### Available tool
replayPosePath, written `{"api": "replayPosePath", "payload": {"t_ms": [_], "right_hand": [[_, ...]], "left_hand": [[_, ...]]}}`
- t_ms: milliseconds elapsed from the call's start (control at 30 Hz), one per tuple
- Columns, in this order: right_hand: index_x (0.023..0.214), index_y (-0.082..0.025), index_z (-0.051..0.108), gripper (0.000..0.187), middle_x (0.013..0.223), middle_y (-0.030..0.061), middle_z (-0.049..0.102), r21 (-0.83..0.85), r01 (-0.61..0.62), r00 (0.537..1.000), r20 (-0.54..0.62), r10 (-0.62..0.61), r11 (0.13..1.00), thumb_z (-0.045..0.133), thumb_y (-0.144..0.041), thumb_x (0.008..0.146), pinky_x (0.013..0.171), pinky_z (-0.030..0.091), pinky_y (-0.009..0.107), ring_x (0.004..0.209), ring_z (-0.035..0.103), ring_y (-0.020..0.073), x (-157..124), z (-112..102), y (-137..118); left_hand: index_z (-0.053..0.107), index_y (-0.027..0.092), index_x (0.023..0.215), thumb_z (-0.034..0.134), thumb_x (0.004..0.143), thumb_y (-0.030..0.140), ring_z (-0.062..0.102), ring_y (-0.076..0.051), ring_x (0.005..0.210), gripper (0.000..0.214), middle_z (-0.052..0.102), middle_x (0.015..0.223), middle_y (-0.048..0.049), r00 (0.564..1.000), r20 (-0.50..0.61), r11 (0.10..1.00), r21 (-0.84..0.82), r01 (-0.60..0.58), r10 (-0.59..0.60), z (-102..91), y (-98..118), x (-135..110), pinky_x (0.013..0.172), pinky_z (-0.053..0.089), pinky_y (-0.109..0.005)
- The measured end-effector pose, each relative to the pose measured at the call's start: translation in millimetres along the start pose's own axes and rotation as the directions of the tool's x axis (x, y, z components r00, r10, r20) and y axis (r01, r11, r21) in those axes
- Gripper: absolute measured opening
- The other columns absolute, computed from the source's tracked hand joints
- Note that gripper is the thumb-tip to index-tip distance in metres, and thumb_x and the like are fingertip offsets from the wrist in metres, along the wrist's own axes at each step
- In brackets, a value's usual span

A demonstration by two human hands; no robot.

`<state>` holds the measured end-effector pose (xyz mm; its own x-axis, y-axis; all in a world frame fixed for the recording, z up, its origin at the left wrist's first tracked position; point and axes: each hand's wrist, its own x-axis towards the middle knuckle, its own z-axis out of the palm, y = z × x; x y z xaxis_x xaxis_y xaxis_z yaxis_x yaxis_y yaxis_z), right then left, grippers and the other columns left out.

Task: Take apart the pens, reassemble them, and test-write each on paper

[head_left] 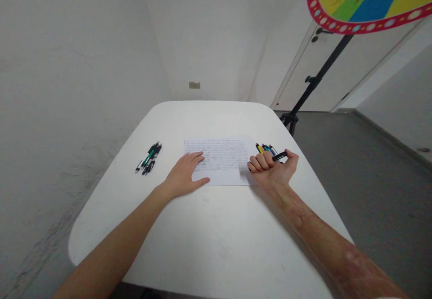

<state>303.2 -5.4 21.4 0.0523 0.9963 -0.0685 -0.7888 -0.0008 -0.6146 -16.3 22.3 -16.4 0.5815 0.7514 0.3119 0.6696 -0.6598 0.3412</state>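
Observation:
A white sheet of paper (pixel 224 155) covered with handwritten lines lies in the middle of the white table (pixel 216 231). My left hand (pixel 186 173) rests flat on the paper's left part, fingers stretched out. My right hand (pixel 273 168) lies palm up at the paper's right edge, fingers curled round a black pen (pixel 279 156). Just behind that hand lies a small pile of coloured pens (pixel 265 148). Another bunch of pens (pixel 149 158), black and green, lies on the table to the left of the paper.
White walls close in on the left and behind the table. A colourful wheel (pixel 367 0) on a black stand (pixel 313 83) rises at the right, over grey floor (pixel 371 177). A door (pixel 324 74) stands behind the stand.

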Motion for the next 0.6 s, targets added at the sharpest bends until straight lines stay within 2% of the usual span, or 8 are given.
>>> {"api": "replayPosePath", "payload": {"t_ms": [200, 600], "right_hand": [[0.062, -0.027, 0.017, 0.069, 0.050, -0.0064, 0.019, 0.040, -0.042, 0.999, -0.010, 0.042, 0.998, 0.058, -0.077, 0.086, 0.042, 0.027, 0.032, 0.047, 0.020, 0.0128, 0.6, -2.0, 0.3], [0.062, -0.027, 0.016, 0.070, 0.048, -0.0064, 0.020, 0.007, -0.077, 0.997, -0.024, 0.077, 0.997, 0.056, -0.079, 0.087, 0.040, 0.027, 0.030, 0.043, 0.020, 0.0120, 4.3, -4.9, -1.0]], "left_hand": [[0.057, 0.021, 0.152, 0.079, 0.095, 0.059, 0.055, -0.038, 0.150, 0.072, 0.056, 0.164, -0.0173, 1.000, 0.015, 1.000, 0.011, 0.015, -0.015, -1.2, 1.6, 0.0, 0.130, 0.042, -0.063], [0.057, 0.022, 0.152, 0.079, 0.094, 0.059, 0.055, -0.039, 0.149, 0.073, 0.056, 0.164, -0.0173, 1.000, 0.017, 1.000, 0.004, 0.018, -0.018, -2.2, 2.7, 0.6, 0.129, 0.042, -0.064]]}}
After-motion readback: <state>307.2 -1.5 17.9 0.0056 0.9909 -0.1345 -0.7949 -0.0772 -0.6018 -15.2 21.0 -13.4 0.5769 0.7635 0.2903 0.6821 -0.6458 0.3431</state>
